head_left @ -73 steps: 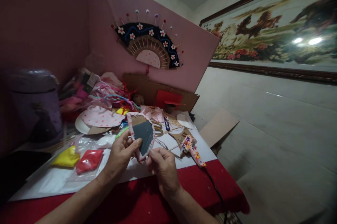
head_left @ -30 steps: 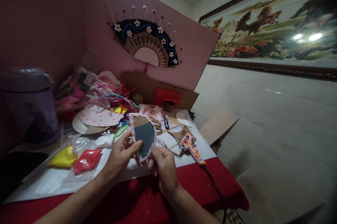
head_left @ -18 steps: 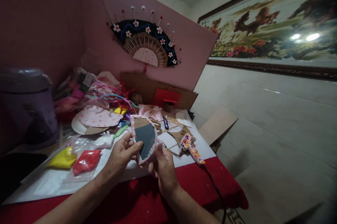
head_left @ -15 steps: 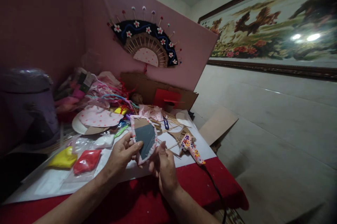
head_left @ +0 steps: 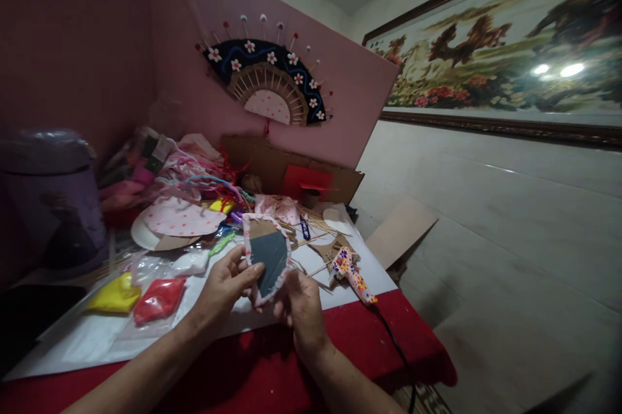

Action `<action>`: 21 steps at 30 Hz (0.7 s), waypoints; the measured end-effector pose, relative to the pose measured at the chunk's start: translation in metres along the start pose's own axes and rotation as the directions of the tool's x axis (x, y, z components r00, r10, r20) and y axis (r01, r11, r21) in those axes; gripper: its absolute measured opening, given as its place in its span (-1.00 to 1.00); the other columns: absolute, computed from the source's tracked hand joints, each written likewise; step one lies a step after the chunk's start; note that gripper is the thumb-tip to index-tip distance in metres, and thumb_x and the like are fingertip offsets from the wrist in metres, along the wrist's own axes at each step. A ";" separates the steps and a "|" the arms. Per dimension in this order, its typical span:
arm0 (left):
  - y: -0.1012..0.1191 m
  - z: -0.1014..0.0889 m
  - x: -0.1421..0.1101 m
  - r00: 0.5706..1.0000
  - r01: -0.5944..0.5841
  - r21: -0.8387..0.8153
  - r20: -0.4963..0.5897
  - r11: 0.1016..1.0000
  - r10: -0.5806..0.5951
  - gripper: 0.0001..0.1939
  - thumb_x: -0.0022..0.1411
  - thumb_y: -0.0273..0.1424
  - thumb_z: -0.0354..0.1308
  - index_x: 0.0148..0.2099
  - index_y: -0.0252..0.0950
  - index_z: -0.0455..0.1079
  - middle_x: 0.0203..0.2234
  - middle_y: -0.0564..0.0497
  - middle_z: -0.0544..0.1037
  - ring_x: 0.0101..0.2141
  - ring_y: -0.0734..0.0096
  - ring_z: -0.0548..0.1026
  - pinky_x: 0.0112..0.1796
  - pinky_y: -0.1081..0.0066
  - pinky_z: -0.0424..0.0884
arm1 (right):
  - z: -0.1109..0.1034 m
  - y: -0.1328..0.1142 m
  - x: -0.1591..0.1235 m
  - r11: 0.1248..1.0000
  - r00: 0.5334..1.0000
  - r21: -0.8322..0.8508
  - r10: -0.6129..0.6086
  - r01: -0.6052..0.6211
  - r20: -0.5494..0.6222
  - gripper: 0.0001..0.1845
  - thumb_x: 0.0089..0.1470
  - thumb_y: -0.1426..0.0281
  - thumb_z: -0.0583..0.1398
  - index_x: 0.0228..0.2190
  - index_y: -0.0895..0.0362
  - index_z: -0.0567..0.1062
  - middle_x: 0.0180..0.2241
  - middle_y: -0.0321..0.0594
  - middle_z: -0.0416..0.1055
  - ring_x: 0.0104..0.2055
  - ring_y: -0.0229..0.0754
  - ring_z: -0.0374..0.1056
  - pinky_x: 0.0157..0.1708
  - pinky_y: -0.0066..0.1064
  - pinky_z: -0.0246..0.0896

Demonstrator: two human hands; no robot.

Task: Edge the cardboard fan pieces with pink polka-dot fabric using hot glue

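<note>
A half-round cardboard piece (head_left: 268, 257), edged with folded-over pink spotted fabric, is held up above the table, its grey and brown back facing me. My left hand (head_left: 236, 278) grips its left side, thumb flat on the grey face. At the lower right edge, my right hand (head_left: 302, 307) has thumb and fingers closed on the fabric rim. To the right lies a flower-patterned glue gun (head_left: 354, 273) on a piece of brown cardboard (head_left: 323, 249). A blue utility knife (head_left: 305, 227) lies behind the held piece.
Bags of yellow clay (head_left: 114, 294) and red clay (head_left: 159, 300) lie at left, near a spotted fabric-covered disc (head_left: 182, 216). A purple bin (head_left: 53, 207) stands far left. A decorated fan (head_left: 272, 77) hangs on the pink board. The black cord (head_left: 396, 343) crosses the red cloth.
My right thumb has come down from a raised position onto the rim of the cardboard piece. My left hand keeps its hold, and the view has shifted slightly.
</note>
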State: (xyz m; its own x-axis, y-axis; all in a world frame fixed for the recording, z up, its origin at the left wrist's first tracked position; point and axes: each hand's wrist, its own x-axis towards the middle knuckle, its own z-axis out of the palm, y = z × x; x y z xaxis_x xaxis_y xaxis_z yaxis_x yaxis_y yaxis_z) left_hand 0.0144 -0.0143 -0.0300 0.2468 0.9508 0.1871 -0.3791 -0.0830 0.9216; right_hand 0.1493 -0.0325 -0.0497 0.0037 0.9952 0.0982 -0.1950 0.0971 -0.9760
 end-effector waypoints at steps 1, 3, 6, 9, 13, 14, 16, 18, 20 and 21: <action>0.000 -0.001 0.000 1.000 -0.002 0.005 -0.004 1.000 0.002 -0.61 0.07 -0.33 0.20 -0.05 -0.30 0.29 -0.63 0.14 0.44 -0.69 0.50 0.40 -0.67 0.48 0.38 | 0.000 -0.002 0.001 0.999 0.998 0.033 0.009 -0.007 -0.057 -0.31 -0.14 -0.22 0.06 -0.64 0.20 0.38 -0.77 -0.33 0.21 -0.76 -0.43 -0.03 -0.75 -0.55 -0.24; 0.001 -0.002 0.001 1.000 -0.003 0.019 -0.005 1.000 0.003 -0.58 0.07 -0.32 0.20 -0.02 -0.30 0.27 -0.63 0.14 0.44 -0.70 0.49 0.40 -0.67 0.47 0.39 | -0.002 -0.010 0.007 0.992 0.985 0.123 0.053 -0.033 -0.167 -0.31 -0.12 -0.22 0.04 -0.58 0.20 0.43 -0.70 -0.28 0.27 -0.73 -0.40 0.04 -0.76 -0.58 -0.24; 0.001 -0.003 0.001 1.000 -0.003 0.043 0.009 0.999 0.003 -0.57 0.08 -0.31 0.20 -0.01 -0.31 0.26 -0.62 0.12 0.45 -0.70 0.48 0.41 -0.67 0.47 0.39 | -0.004 -0.027 0.021 0.980 0.984 0.183 0.100 -0.072 -0.147 -0.33 -0.10 -0.19 0.06 -0.52 0.21 0.47 -0.61 -0.21 0.34 -0.62 -0.33 0.19 -0.73 -0.58 -0.10; 0.000 -0.004 0.001 0.999 -0.001 0.067 0.042 0.998 -0.002 -0.55 0.08 -0.30 0.19 0.01 -0.32 0.25 -0.62 0.09 0.46 -0.70 0.47 0.41 -0.66 0.48 0.37 | -0.004 -0.041 0.040 0.997 0.998 0.059 0.058 -0.056 -0.039 -0.35 -0.10 -0.17 0.08 -0.57 0.21 0.45 -0.65 -0.27 0.29 -0.67 -0.37 0.13 -0.74 -0.56 -0.12; 0.001 -0.003 0.002 0.999 0.008 0.071 0.048 0.997 -0.011 -0.53 0.08 -0.27 0.19 0.01 -0.33 0.25 -0.62 0.08 0.47 -0.71 0.46 0.41 -0.68 0.49 0.35 | -0.005 -0.041 0.059 0.986 0.995 -0.144 -0.074 0.082 0.064 -0.45 -0.11 -0.06 0.18 -0.71 0.17 0.30 -0.77 -0.43 0.08 -0.74 -0.43 -0.06 -0.75 -0.54 -0.22; 0.001 -0.004 0.002 0.999 0.012 0.074 0.044 0.997 -0.015 -0.53 0.07 -0.26 0.19 0.01 -0.33 0.25 -0.62 0.08 0.47 -0.71 0.46 0.40 -0.68 0.49 0.34 | -0.006 -0.038 0.062 0.977 0.990 -0.177 -0.107 0.121 0.088 -0.46 -0.11 -0.03 0.20 -0.73 0.16 0.26 -0.78 -0.45 0.04 -0.74 -0.44 -0.08 -0.74 -0.53 -0.24; 0.001 -0.004 0.002 0.999 0.019 0.083 0.043 0.996 -0.022 -0.53 0.05 -0.27 0.21 0.00 -0.32 0.26 -0.58 0.06 0.50 -0.71 0.48 0.40 -0.68 0.49 0.34 | -0.008 -0.030 0.065 0.969 0.985 -0.198 -0.125 0.147 0.120 -0.46 -0.09 0.00 0.20 -0.74 0.15 0.22 -0.79 -0.46 0.02 -0.73 -0.43 -0.09 -0.72 -0.52 -0.25; -0.001 -0.004 0.002 0.998 0.025 0.095 0.057 0.995 -0.031 -0.55 0.06 -0.27 0.21 -0.02 -0.31 0.26 -0.53 0.04 0.52 -0.71 0.49 0.40 -0.68 0.49 0.34 | -0.011 -0.023 0.066 0.977 0.986 -0.179 -0.094 0.119 0.140 -0.48 -0.10 0.01 0.21 -0.72 0.15 0.22 -0.77 -0.47 0.02 -0.72 -0.43 -0.10 -0.71 -0.52 -0.27; -0.003 -0.004 0.002 0.997 0.027 0.107 0.070 0.994 -0.035 -0.58 0.07 -0.27 0.20 -0.04 -0.31 0.25 -0.53 0.05 0.52 -0.72 0.51 0.39 -0.68 0.50 0.32 | -0.012 -0.017 0.066 0.984 0.984 -0.149 -0.075 0.100 0.162 -0.48 -0.14 -0.01 0.23 -0.70 0.16 0.25 -0.74 -0.46 0.02 -0.69 -0.43 -0.11 -0.70 -0.52 -0.26; -0.004 -0.004 0.002 0.996 0.029 0.115 0.079 0.993 -0.039 -0.59 0.08 -0.26 0.20 -0.05 -0.31 0.25 -0.55 0.07 0.51 -0.72 0.51 0.39 -0.68 0.51 0.31 | -0.013 -0.016 0.066 0.986 0.982 -0.136 -0.076 0.100 0.172 -0.48 -0.15 -0.02 0.23 -0.69 0.16 0.26 -0.72 -0.45 0.02 -0.67 -0.43 -0.12 -0.69 -0.52 -0.25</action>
State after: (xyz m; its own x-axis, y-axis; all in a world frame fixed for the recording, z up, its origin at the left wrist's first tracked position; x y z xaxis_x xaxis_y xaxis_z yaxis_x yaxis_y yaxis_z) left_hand 0.0133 -0.0110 -0.0350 0.3306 0.9269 0.1776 -0.2668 -0.0887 0.9597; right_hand 0.1650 0.0314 -0.0303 -0.1505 0.9672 0.2045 -0.0587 0.1977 -0.9785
